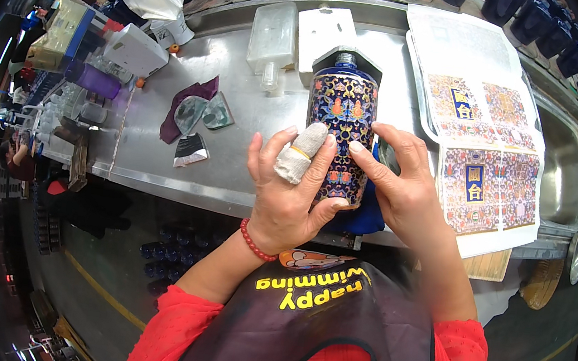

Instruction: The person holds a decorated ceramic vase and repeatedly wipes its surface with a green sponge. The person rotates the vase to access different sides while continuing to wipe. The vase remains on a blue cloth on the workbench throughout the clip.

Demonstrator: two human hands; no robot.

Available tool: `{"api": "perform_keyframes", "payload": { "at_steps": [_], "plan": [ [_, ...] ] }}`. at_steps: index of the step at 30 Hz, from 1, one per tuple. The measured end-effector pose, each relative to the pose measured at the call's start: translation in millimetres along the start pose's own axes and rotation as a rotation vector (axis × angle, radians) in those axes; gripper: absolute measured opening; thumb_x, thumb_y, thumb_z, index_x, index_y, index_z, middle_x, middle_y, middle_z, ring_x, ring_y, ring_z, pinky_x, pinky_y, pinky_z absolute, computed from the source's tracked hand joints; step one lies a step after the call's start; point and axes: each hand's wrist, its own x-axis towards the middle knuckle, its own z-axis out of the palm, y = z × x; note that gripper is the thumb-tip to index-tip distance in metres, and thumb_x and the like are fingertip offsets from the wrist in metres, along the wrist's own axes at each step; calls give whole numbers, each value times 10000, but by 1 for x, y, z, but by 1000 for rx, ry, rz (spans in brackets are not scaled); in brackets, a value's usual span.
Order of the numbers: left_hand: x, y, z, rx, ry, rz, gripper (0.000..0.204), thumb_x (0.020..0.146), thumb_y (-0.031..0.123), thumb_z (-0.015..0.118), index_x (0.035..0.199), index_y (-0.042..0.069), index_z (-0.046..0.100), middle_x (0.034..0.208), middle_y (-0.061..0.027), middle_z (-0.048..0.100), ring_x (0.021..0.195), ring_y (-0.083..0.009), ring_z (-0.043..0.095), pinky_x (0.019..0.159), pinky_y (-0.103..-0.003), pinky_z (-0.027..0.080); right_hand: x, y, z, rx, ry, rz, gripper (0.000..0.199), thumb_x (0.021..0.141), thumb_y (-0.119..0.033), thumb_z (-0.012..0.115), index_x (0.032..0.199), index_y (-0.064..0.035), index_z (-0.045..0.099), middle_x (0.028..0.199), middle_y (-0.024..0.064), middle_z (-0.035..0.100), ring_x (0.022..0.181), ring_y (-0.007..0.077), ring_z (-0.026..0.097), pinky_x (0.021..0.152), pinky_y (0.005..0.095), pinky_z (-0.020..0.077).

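A dark blue bottle covered in a colourful floral pattern lies in front of me, its neck pointing away. My left hand rests along its left side, fingers stretched and thumb near the base. One finger wears a pale cloth finger cover with a yellow band. From the other side, my right hand touches the bottle with thumb and index finger apart, the thumb on the patterned face. What supports the bottle underneath is mostly hidden; some blue cloth shows beside its base.
Printed pattern sheets lie on the right, beside a sink. A clear bottle-shaped container and a white block are behind. Cloth scraps lie left on the metal table. Several dark blue bottles line the back.
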Motion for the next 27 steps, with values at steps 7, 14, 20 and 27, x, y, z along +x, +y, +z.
{"api": "perform_keyframes", "payload": {
  "at_steps": [7,14,20,27],
  "plan": [
    [3,4,3,-17,15,-3,733,985,616,497,1414,31,602,1413,-141,569,1320,-356,394,1182,-608,117,0,0,1,-1,1,-8,521,770,-7,677,1281,-111,688,1329,201,556,1155,400,566,1000,474,485],
    [-1,2,3,-95,38,-17,744,989,629,476,1439,46,580,1426,-163,551,1319,-368,403,1175,-619,113,0,1,0,5,10,-12,536,763,-4,675,1289,-105,682,1330,204,555,1159,402,567,1010,481,478],
    [-2,4,3,9,5,-1,748,997,633,452,1446,47,573,1434,-172,543,1322,-373,405,1171,-622,105,-2,1,1,3,-4,-15,542,761,5,668,1292,-103,680,1342,210,550,1169,403,567,1017,477,476],
    [-4,5,5,-57,2,-19,863,980,688,419,1480,-9,506,1467,-188,513,1348,-390,385,1170,-633,91,-3,1,0,2,-31,13,606,754,-7,693,1350,-94,637,1368,220,532,1186,411,557,1027,486,469]
  ]
}}
